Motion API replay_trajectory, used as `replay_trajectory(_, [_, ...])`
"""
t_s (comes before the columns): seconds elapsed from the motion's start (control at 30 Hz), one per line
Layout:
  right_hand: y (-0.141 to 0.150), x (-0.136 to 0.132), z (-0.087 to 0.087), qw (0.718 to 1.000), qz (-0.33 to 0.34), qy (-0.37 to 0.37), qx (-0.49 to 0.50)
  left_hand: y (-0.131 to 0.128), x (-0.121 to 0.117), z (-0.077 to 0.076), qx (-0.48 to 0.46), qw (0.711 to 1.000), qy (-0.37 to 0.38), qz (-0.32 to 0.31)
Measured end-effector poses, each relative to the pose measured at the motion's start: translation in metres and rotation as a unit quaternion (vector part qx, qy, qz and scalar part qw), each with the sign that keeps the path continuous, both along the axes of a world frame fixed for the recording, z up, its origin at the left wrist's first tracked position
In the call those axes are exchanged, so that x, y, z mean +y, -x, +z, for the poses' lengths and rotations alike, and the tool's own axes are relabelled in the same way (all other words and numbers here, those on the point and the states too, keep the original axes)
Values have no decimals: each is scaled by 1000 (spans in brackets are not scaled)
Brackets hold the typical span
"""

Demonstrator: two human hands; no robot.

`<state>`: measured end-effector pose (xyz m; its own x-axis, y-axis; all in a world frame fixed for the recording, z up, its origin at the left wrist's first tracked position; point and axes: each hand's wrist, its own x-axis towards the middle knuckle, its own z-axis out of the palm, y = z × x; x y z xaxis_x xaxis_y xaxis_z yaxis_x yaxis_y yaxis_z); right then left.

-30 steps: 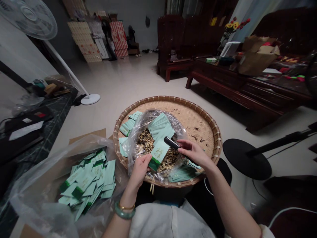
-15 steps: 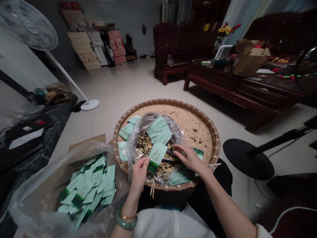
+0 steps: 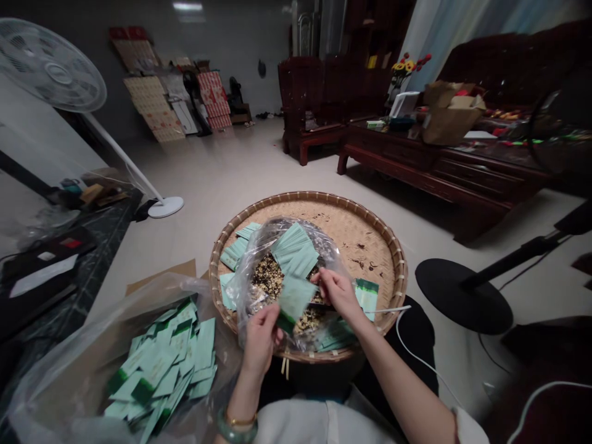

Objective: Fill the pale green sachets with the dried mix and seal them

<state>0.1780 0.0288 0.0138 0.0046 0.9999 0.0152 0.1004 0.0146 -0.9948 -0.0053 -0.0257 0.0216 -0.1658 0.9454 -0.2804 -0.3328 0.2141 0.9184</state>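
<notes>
My left hand point(image 3: 261, 339) is shut on a mint-green sachet with a dark green end point(image 3: 293, 299), held over a clear plastic bag point(image 3: 240, 290) of dried tea-like flakes point(image 3: 268, 274). My right hand point(image 3: 337, 293) sits at the sachet's upper right edge with its fingertips pinched together. I cannot tell whether they hold anything. A stack of sachets point(image 3: 293, 246) lies in the bag, all inside a round woven bamboo tray point(image 3: 314, 197). Another sachet point(image 3: 367, 299) lies on the tray, right of my right hand. Many more sachets point(image 3: 161, 364) fill a plastic bag at lower left.
A dark stone counter point(image 3: 78, 265) with clutter runs along the left, and a white standing fan point(image 3: 53, 65) rises behind it. A black round stand base point(image 3: 462, 311) and a white cable point(image 3: 416, 351) lie right of the tray.
My right hand has moved left to the sachet's edge, and the dark-handled tool it held earlier no longer shows. The sachet in my left hand has tilted slightly.
</notes>
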Motion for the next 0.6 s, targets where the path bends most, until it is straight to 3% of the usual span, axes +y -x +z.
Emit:
replay_trajectory(0.07, [-6,7,-3,1000,-14,16,15,3,0,4,-103,988,-45,103])
replay_trajectory(0.1, [-8,11,-5,1000,-22,0,-7,4,0,6,-141,980,-68,123])
replay_trajectory(0.17, [-11,21,-7,993,-33,-64,-98,5,1,11,-189,971,-89,116])
replay_trajectory(0.27, [-9,37,-10,955,-28,-148,-258,3,1,13,-208,969,-83,106])
replay_trajectory(0.37, [-2,49,-11,919,-15,-157,-361,-2,1,9,-186,976,-67,89])
replay_trajectory(0.47, [4,55,-11,912,-11,-141,-386,-5,2,3,-148,986,-45,61])
replay_trajectory(0.6, [4,56,-12,924,-7,-149,-353,-5,6,-2,-121,992,-6,38])
